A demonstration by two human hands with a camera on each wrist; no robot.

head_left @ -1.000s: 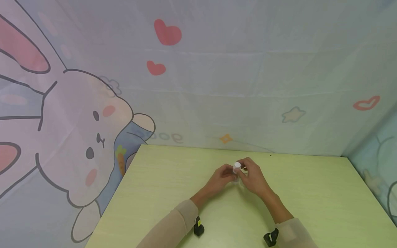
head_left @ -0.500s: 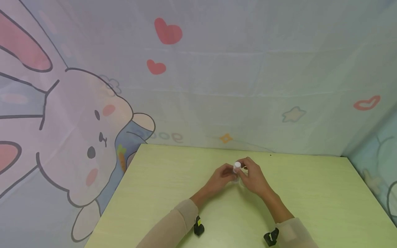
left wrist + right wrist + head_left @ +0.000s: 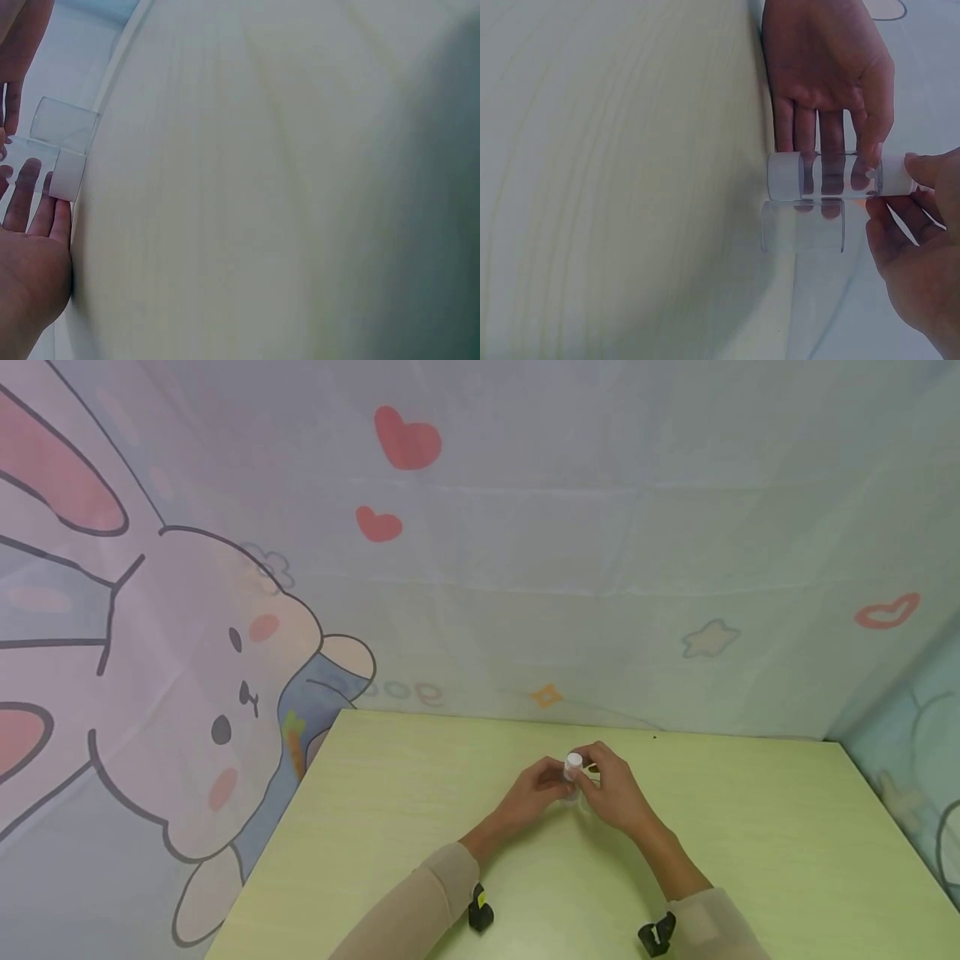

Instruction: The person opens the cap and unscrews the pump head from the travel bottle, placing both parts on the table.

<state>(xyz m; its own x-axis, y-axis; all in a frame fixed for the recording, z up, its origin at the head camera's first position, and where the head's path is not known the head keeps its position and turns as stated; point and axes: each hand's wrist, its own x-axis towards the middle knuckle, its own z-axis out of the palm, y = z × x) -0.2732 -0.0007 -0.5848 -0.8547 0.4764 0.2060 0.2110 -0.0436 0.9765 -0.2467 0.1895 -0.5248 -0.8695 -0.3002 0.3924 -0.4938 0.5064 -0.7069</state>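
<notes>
A small bottle [image 3: 810,176], clear in the middle with a white base and a white cap [image 3: 573,760], stands upright on the pale yellow-green table [image 3: 712,827], toward its far edge and between the two hands. The left hand [image 3: 536,785] is clamped on the clear middle of the bottle, its thumb on one side and its fingers, seen through the wall, on the other. The right hand [image 3: 611,787] is closed on the top, with thumb and fingers pinching the white cap. Just beside the bottle, on the right hand's side, is a clear cup [image 3: 810,229], also upright on the table; whether it touches the bottle I cannot tell. Both forearms wear beige sleeves [image 3: 420,906], and near each cuff sits a small black device [image 3: 480,912], the left one with a yellow patch. A dark speck [image 3: 654,737] shows near the table's far edge. Behind the table hangs a pale cloth [image 3: 637,527] printed with red hearts [image 3: 408,441], a star [image 3: 710,638] and a small orange sparkle [image 3: 547,695]. A big rabbit [image 3: 202,677] in blue, with a carrot [image 3: 295,743] on its clothing, lies sideways at left.
</notes>
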